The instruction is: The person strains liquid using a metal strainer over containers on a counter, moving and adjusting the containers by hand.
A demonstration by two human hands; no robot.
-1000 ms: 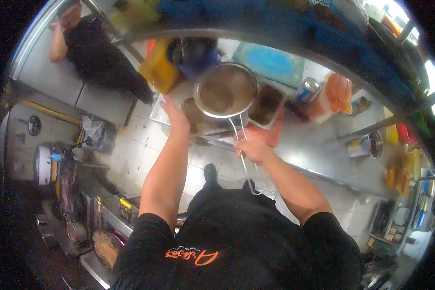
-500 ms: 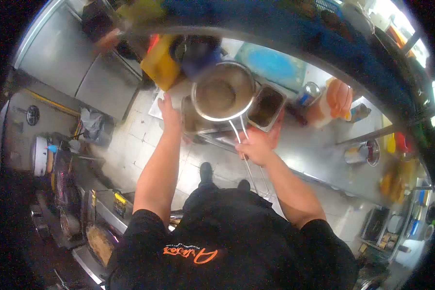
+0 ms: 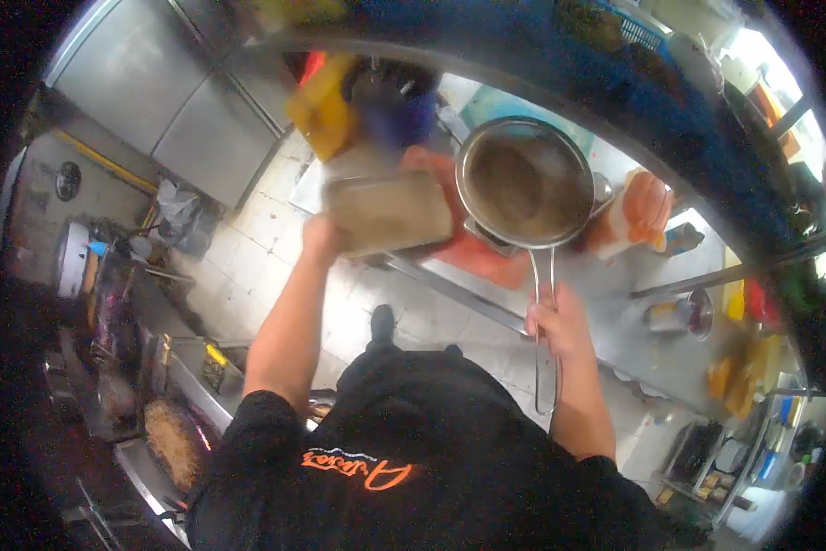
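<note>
My right hand is closed around the long wire handle of a round metal strainer. The strainer's bowl is over the counter, above a metal container that it largely covers. My left hand grips the left end of a rectangular metal container, which is blurred by motion and looks tan inside. Beneath both lies a red cloth or mat on the counter. Just right of the strainer is a can, partly hidden.
Yellow and blue objects sit at the counter's back left. An orange-topped container stands on the right. A shelf edge crosses above the counter. Stove and pan are at lower left.
The strainer has moved right in my right hand, off the left container. My left hand now grips that container, which has shifted slightly right. The other person has left view.
</note>
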